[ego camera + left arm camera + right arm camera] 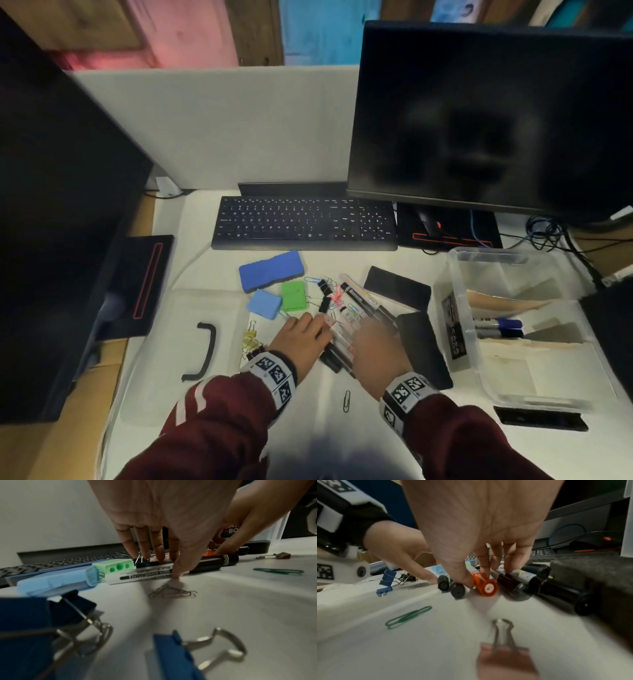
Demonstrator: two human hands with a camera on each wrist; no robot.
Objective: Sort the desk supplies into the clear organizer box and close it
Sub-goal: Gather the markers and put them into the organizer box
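Note:
Several markers (346,329) lie side by side on the white desk, with both hands over them. My left hand (318,330) reaches down with straight fingers (155,547) behind the row, its thumb touching a white board marker (145,574). My right hand (476,577) pinches an orange-capped marker (485,586) between thumb and fingers; black-capped markers (556,592) lie beside it. The clear organizer box (455,339) stands open to the right, with blue markers (500,327) in one compartment. Its lid (154,342), with a black handle (205,349), lies at the left.
A blue eraser (270,270), green sharpener (293,296) and light-blue box (264,304) sit beyond the hands among binder clips and paper clips. Black erasers (397,287) lie near the box. A green paper clip (346,401), keyboard (301,222), monitors and a phone (541,418) surround the area.

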